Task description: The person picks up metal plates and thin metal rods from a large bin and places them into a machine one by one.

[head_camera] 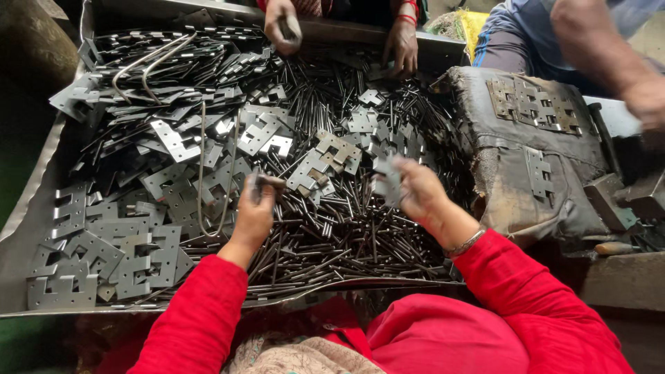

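Observation:
My left hand [255,211] is closed around a small dark metal piece, held just above the pile of thin steel pins [332,235]. My right hand [415,190] grips a grey notched hinge plate [388,181], slightly blurred, over the same pile. Both arms wear red sleeves; a bangle sits on my right wrist. Flat grey hinge plates [125,249] lie heaped to the left of my left hand.
A wide metal tray [28,208] holds the pins and plates, with bent wire rods [149,62] at the back. Across it, another person's hands [402,45] reach in. At right, a worn padded block [526,166] carries stacked plates, beside a third person's arm [623,62].

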